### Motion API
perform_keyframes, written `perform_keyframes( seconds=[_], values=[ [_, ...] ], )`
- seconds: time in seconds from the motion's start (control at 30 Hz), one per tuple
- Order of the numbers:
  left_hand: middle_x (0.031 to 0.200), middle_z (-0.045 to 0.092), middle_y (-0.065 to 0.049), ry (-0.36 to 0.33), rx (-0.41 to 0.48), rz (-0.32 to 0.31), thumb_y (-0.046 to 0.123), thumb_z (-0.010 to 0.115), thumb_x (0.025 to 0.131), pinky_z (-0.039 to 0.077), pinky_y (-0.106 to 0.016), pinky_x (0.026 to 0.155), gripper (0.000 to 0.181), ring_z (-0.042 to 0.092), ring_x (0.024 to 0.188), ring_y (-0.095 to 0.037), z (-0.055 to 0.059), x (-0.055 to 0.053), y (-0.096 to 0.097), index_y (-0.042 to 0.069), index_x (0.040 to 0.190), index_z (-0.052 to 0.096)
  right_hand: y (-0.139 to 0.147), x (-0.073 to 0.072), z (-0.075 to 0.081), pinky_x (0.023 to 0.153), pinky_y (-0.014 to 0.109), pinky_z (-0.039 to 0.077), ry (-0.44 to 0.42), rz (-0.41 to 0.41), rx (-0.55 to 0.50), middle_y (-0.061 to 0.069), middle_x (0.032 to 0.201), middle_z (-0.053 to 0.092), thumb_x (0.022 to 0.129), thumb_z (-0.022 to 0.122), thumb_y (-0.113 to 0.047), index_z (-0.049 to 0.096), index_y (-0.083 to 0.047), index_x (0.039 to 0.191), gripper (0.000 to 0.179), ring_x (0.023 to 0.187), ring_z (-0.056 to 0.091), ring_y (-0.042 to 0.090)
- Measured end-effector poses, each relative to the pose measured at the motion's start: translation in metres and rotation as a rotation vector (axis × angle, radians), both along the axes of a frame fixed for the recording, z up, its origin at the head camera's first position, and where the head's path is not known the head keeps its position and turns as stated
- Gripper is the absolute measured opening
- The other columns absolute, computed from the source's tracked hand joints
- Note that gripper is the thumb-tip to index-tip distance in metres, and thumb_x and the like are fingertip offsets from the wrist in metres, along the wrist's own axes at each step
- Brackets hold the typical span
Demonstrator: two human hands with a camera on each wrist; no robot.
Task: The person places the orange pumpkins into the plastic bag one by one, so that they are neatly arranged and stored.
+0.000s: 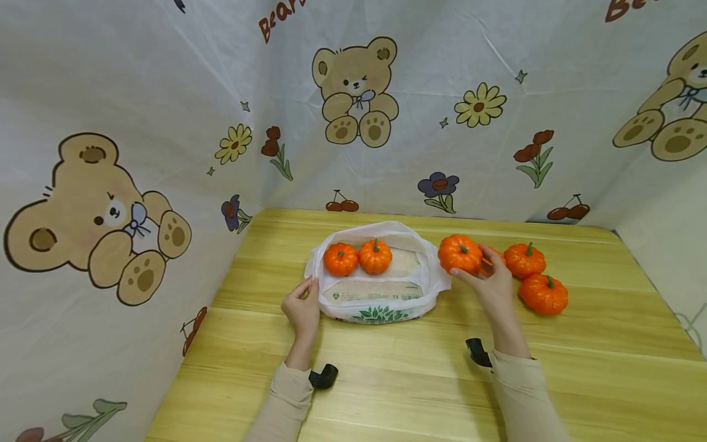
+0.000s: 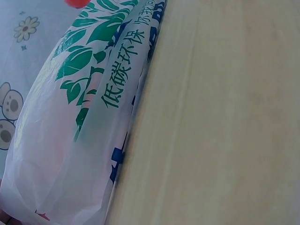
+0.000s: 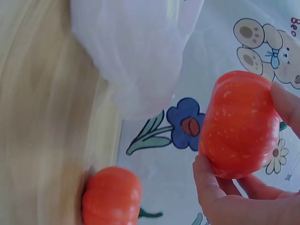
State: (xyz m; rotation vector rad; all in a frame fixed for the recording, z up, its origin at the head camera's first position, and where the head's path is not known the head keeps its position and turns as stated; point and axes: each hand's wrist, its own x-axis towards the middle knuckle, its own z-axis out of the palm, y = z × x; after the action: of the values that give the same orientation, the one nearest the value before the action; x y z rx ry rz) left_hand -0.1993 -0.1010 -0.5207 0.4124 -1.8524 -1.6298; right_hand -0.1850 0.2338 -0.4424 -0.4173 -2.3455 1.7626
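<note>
Beige sleeves (image 1: 526, 393) lie nearest us, a black wrist mount (image 1: 323, 376) at each cuff, above the wood-grain table (image 1: 386, 380). On the white plastic bag (image 1: 381, 313) we read 低碳环保 (image 2: 123, 68) beside a green leaf print; the next chars are cut off & the smaller print is too fine to read. On the cloth backdrop (image 1: 414, 153) we make out "Bear" (image 1: 278, 17), cropped at top.

L hand (image 1: 302, 310), fingers bent, pinches the bag's L rim. R hand (image 1: 494, 285), well apart from L, grips a pumpkin (image 1: 461, 254) btwn thumb & fingers, clear of the table, just beside the bag's R edge.

We see the bag lying w/ its mouth spread, 2 orange pumpkins (image 1: 340, 259) inside, side by side at the far L. Two more, the rear pumpkin (image 1: 525, 261) & the front pumpkin (image 1: 544, 294), sit on the table R of the R hand; addl. orange behind that hand is mostly hidden.
</note>
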Motion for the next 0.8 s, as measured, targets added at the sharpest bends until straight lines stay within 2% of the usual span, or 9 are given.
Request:
perform_keyframes(
  seconds=[0.1, 0.2, 0.4, 0.47, 0.63, 0.8],
  values=[
    [0.093, 0.074, -0.021, 0.003, -0.002, 0.003, 0.002, 0.076, 0.082, 0.055, -0.043, 0.088, 0.012, 0.07, 0.098, -0.032, 0.0, 0.0, 0.0, -0.006, 0.091, 0.076, -0.01, -0.008, 0.001, 0.099, 0.015, 0.046, 0.023, 0.029, -0.034, 0.011, 0.146, 0.043, 0.082, 0.079, -0.012, 0.034, -0.01, 0.151, 0.083, 0.124, 0.048, 0.022],
    [0.093, 0.074, -0.021, 0.002, -0.003, 0.004, 0.002, 0.076, 0.082, 0.055, -0.043, 0.088, 0.012, 0.07, 0.098, -0.032, 0.0, 0.0, -0.001, -0.006, 0.091, 0.076, -0.02, -0.015, 0.002, 0.097, 0.017, 0.047, 0.032, 0.056, -0.072, 0.013, 0.146, 0.043, 0.082, 0.079, -0.009, 0.034, -0.009, 0.151, 0.082, 0.125, 0.049, 0.025],
    [0.094, 0.074, -0.021, -0.005, 0.004, -0.003, 0.003, 0.076, 0.082, 0.055, -0.042, 0.088, 0.013, 0.07, 0.099, -0.033, 0.0, 0.0, -0.001, -0.006, 0.092, 0.075, -0.038, -0.031, -0.001, 0.11, 0.042, 0.043, 0.03, 0.098, -0.109, 0.016, 0.147, 0.041, 0.081, 0.079, -0.006, 0.034, -0.007, 0.15, 0.083, 0.13, 0.047, 0.03],
    [0.094, 0.074, -0.021, -0.008, 0.011, -0.007, 0.003, 0.075, 0.082, 0.055, -0.042, 0.088, 0.013, 0.07, 0.099, -0.033, 0.001, 0.0, -0.001, -0.006, 0.092, 0.075, -0.043, -0.036, -0.003, 0.111, 0.046, 0.041, 0.031, 0.114, -0.117, 0.018, 0.148, 0.04, 0.08, 0.079, -0.005, 0.034, -0.006, 0.15, 0.083, 0.132, 0.045, 0.032],
    [0.095, 0.074, -0.021, -0.003, 0.008, -0.011, 0.003, 0.075, 0.083, 0.055, -0.043, 0.089, 0.013, 0.07, 0.099, -0.033, 0.002, 0.0, -0.001, -0.006, 0.092, 0.075, -0.054, -0.044, -0.009, 0.111, 0.047, 0.041, 0.022, 0.14, -0.12, 0.019, 0.15, 0.039, 0.079, 0.079, -0.003, 0.034, -0.005, 0.15, 0.084, 0.133, 0.044, 0.036],
    [0.094, 0.074, -0.022, 0.003, 0.002, -0.009, 0.002, 0.075, 0.082, 0.055, -0.043, 0.088, 0.013, 0.07, 0.098, -0.034, 0.002, 0.001, -0.001, -0.007, 0.092, 0.075, -0.062, -0.05, -0.014, 0.11, 0.048, 0.042, -0.016, 0.14, -0.071, 0.021, 0.149, 0.04, 0.079, 0.079, -0.006, 0.034, -0.005, 0.15, 0.084, 0.133, 0.044, 0.037]
  ],
)
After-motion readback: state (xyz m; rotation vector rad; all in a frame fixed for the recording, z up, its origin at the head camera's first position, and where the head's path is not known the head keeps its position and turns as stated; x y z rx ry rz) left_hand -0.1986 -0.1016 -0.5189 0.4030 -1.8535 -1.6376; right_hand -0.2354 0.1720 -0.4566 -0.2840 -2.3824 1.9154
